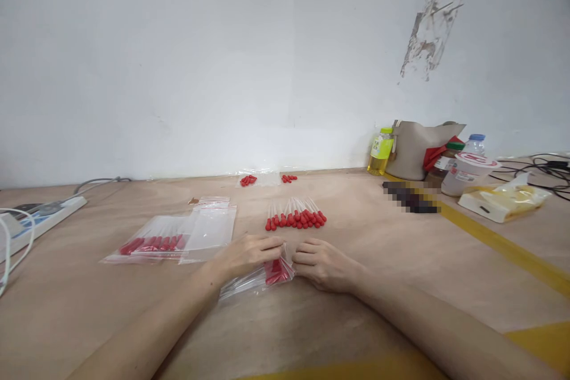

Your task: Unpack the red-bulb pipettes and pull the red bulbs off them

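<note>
My left hand (249,254) and my right hand (323,264) meet at the middle of the table, both pinching the end of a clear zip bag (260,278) that holds red-capped droppers. The bag lies flat under my left wrist, red caps toward my fingertips. Just beyond my hands lies a loose row of several red-capped droppers (296,214). To the left sit a filled bag of droppers (149,243) and a stack of empty clear bags (209,228).
Loose red caps (248,180) lie near the wall. A power strip with cables (40,219) is at the far left. At the right stand a yellow bottle (380,151), a beige bag (418,148), a cup (467,173) and a yellow packet (503,202).
</note>
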